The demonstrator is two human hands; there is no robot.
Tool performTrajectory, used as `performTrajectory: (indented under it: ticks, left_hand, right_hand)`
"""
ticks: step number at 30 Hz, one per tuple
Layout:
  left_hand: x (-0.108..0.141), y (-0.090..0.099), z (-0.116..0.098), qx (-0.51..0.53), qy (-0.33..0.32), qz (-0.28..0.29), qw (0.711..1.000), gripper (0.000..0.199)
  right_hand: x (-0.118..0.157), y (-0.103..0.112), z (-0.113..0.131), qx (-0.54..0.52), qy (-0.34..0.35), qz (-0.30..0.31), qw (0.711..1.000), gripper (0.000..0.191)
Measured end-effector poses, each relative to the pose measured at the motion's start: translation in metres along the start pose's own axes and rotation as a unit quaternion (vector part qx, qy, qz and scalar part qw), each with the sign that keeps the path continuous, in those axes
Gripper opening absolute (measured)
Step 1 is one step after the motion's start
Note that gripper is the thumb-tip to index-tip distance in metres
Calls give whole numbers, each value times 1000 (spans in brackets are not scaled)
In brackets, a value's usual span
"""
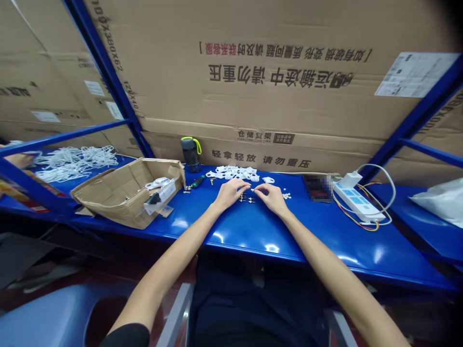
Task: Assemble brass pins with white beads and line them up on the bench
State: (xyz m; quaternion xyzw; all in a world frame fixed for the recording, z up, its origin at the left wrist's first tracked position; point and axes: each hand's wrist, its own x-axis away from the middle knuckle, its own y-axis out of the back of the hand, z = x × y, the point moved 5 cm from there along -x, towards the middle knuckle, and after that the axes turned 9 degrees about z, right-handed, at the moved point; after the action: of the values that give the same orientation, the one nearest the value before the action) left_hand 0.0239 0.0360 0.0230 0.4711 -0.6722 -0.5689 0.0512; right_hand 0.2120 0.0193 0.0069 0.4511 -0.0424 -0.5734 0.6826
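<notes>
Blue shelf (325, 250) — tiny white plastic part (252, 190) pinched in right hand (270, 198), left hand (229, 193) curled beside

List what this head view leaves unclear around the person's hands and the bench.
Head view:
- Small white part at the right hand: fingers partly hide it; too small to identify.
- Left hand: its fingertips hide whether it holds anything.
- Dark item: pixelated.
- Open cardboard box: walls hide some contents.
- Another person's hand: cut off by left edge.
</notes>
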Motion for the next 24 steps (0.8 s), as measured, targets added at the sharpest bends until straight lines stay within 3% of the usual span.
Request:
performTrajectory:
  ticks: [4, 10, 18, 24]
  left_hand:
    - [0, 3, 3, -1, 29, -31, 999, 26]
    - [0, 2, 7, -16, 51, -26, 998, 24]
    - [1, 1, 23, -41, 90, -40, 994, 21]
    - [1, 0, 34, -68, 85, -24, 994, 22]
  right_hand:
    - [-3, -10, -9, 49, -11, 37, 998, 16]
    - [-7, -17, -13, 93, -22, 64, 993, 10]
    - [-7, -18, -16, 95, -19, 69, 993, 11]
    - [-8, -18, -18, 72, -21, 76, 994, 11]
